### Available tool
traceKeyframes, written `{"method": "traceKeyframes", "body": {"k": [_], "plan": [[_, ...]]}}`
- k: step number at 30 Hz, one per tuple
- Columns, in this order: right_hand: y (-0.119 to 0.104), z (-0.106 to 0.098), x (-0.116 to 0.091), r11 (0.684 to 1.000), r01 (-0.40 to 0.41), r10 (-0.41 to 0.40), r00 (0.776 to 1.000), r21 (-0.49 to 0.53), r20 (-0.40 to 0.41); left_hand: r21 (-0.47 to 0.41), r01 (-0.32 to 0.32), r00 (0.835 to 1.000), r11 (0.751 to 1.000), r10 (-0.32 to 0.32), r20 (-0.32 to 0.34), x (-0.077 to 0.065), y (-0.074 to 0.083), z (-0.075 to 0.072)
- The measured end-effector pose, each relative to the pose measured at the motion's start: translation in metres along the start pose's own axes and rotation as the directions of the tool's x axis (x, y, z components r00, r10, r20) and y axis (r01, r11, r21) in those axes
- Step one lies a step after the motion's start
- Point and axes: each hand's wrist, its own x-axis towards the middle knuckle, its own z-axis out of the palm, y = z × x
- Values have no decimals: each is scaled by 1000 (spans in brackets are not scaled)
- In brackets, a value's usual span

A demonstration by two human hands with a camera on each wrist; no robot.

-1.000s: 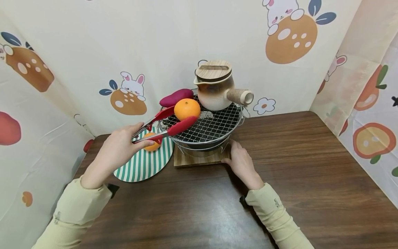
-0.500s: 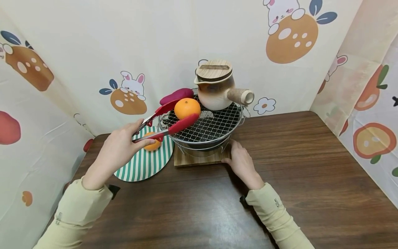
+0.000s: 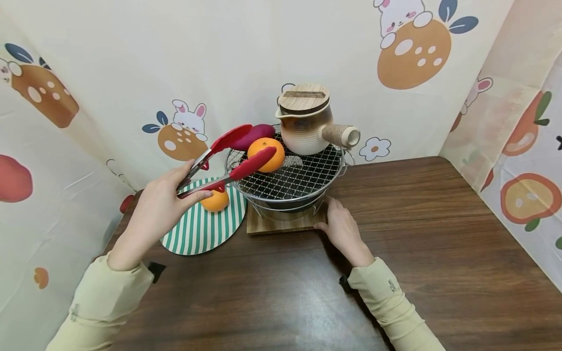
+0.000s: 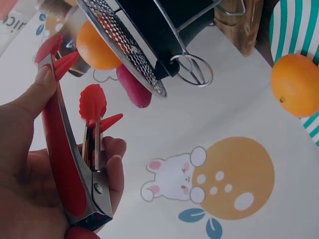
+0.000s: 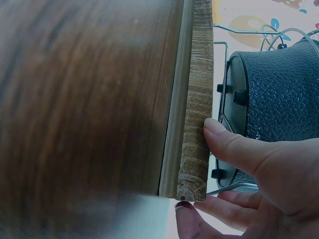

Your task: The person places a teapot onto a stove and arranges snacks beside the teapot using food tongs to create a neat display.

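Observation:
My left hand holds a pair of red-tipped tongs, their arms spread apart. One tip overlaps the orange in the head view; the other lies over the end of a purple sweet potato. From the left wrist, both red heads show nothing between them. The orange and sweet potato rest on the round wire grill. My right hand grips the near right corner of the wooden board under the grill, thumb against its edge, fingers round the side.
At the back of the grill stands a clay pot with a wooden lid and a side handle pointing right. Left of the board, a second orange sits on a green-striped round plate. A patterned cloth wall rises close behind.
The tongs have spread wider and drawn back left and up from around the orange, which stays on the grill. My right hand keeps its place on the board.

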Motion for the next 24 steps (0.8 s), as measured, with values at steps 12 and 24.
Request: {"method": "traceKeyframes", "body": {"k": [12, 24], "plan": [[2, 1, 0, 1000, 1, -2, 1000, -10, -4, 0, 91, 994, 996, -91, -65, -8, -31, 1], [2, 1, 0, 1000, 10, -10, 1000, -3, -11, 11, 201, 978, 980, -200, -56, -17, -71, 10]]}}
